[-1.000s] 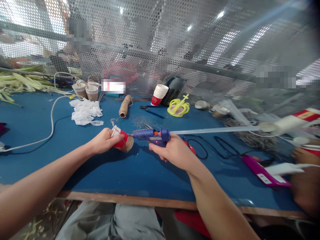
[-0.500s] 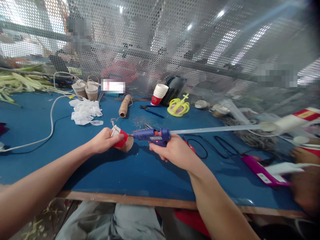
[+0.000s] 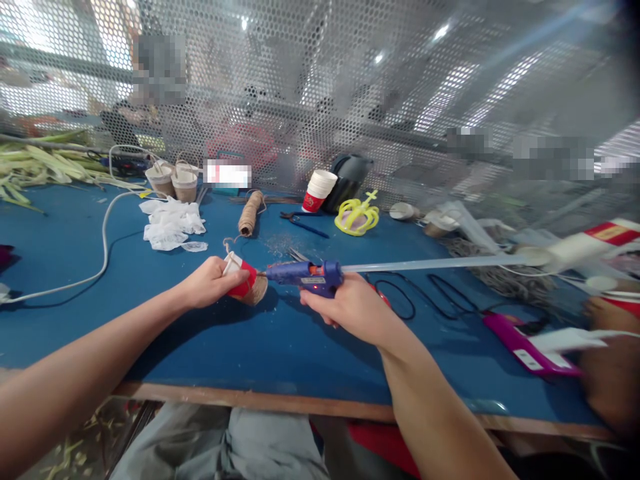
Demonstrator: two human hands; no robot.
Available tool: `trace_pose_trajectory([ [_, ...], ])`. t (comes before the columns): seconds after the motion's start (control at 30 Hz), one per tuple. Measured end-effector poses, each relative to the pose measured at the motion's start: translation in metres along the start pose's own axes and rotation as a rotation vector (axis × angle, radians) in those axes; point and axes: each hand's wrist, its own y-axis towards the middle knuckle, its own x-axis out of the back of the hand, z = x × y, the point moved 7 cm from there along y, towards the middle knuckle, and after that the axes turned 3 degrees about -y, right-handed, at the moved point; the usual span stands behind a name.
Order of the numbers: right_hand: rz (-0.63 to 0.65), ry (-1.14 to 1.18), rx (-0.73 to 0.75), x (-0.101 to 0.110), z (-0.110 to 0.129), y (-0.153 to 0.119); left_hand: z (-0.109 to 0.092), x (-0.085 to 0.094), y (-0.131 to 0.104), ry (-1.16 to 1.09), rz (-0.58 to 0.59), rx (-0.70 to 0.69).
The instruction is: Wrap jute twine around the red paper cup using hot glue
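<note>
My left hand (image 3: 213, 283) is closed around a red and white paper cup (image 3: 243, 285), tilted on its side. Twine (image 3: 259, 291) is wound about the cup's base end, and a strand runs from the cup toward a twine roll (image 3: 251, 213) behind it. Closed around the handle of a blue glue gun (image 3: 313, 277) is my right hand (image 3: 350, 303). The gun's nozzle meets the cup near the edge of the wound twine; whether it touches cannot be made out. A long clear glue stick (image 3: 430, 264) sticks out of the gun's back.
Behind lie white gloves (image 3: 173, 223), pliers (image 3: 305, 225), stacked paper cups (image 3: 319, 190) and a yellow crown (image 3: 357, 217). Two twine-wrapped cups (image 3: 173, 183) stand back left. At right are grey cord (image 3: 500, 277), a purple tool (image 3: 530, 347) and another person's arm (image 3: 607, 360).
Almost nothing differs. Both hands, the cup and the glue gun keep their places, with only a slight shift of the whole view.
</note>
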Motion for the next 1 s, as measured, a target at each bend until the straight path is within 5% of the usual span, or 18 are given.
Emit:
trace_pose_trajectory([
  [1.0,-0.014,-0.049,0.006,0.0021,0.0077,-0.0049,-0.0014,-0.0014,-0.0009,-0.016,0.014,-0.024],
])
